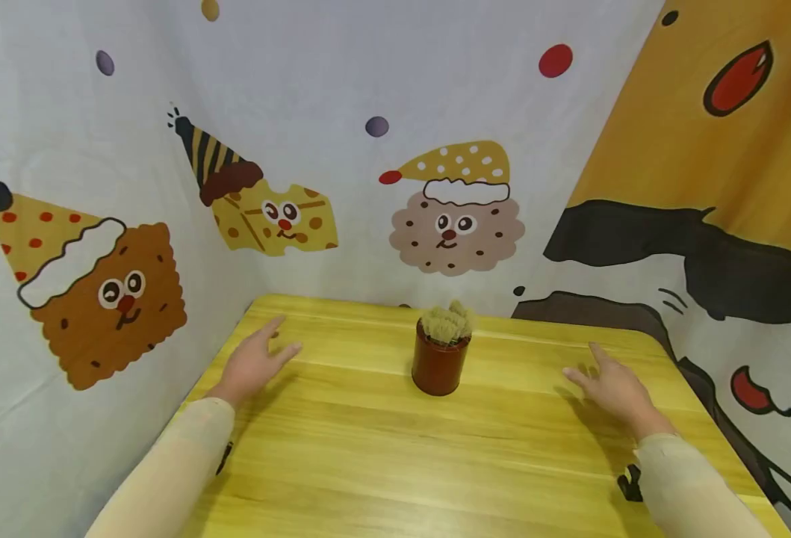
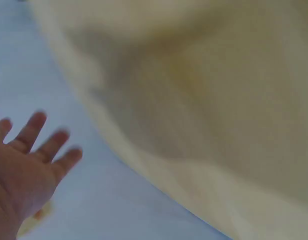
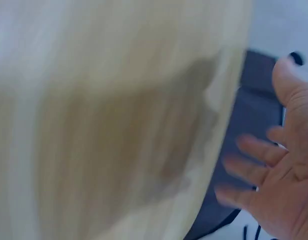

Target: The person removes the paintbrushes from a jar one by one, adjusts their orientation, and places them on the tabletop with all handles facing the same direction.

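Note:
A small dark red pot [image 1: 439, 365] with a pale green, bristly plant [image 1: 447, 323] stands near the back middle of a yellow wooden table [image 1: 382, 448]. My left hand [image 1: 255, 361] hovers open over the table, well left of the pot, fingers spread. My right hand [image 1: 609, 385] is open too, fingers spread, over the table to the right of the pot. Neither hand touches the pot. The left wrist view is blurred, with the left hand [image 2: 26, 172] palm open beside the table surface [image 2: 204, 110]. In the blurred right wrist view, the right hand [image 3: 276, 185] shows spread fingers.
A printed cloth backdrop [image 1: 382, 187] with cartoon biscuits wraps close round the table's back and sides. The table's right edge [image 1: 718, 418] lies just beyond my right hand. Both arms wear pale sleeves [image 1: 173, 471].

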Motion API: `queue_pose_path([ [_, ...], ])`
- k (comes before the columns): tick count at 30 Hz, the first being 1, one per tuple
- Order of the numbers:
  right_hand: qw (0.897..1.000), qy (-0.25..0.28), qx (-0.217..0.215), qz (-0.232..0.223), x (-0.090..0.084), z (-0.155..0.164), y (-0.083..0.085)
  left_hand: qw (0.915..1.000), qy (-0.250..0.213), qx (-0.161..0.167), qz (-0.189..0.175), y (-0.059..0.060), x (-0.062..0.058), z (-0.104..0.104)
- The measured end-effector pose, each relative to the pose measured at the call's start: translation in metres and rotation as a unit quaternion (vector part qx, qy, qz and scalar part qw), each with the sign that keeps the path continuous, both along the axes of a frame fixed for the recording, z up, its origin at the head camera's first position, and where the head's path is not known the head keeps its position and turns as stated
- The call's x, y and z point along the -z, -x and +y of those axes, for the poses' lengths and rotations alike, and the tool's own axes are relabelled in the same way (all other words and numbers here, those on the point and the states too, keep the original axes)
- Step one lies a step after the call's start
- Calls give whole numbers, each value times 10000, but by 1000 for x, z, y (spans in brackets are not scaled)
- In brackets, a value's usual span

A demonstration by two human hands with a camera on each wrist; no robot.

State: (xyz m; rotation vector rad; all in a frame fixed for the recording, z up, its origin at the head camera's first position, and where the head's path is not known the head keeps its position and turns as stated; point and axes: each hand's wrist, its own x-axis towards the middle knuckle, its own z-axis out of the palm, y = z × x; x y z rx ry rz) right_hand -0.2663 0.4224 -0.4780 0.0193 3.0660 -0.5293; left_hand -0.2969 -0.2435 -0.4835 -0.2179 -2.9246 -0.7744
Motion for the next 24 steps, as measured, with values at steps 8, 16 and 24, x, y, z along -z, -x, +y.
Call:
queue_pose_path([
  [8,9780,1862,-933,136,-29,-81,13,9905,-813,1109,33,1,-49,111],
  [16,9509,2654,-1551,350,-57,-154,14,9837,-477,1625,598,7,-63,184],
  [24,9490,2689,-1550,547,-62,-175,17,9875,-196,1553,196,11,-59,202],
])
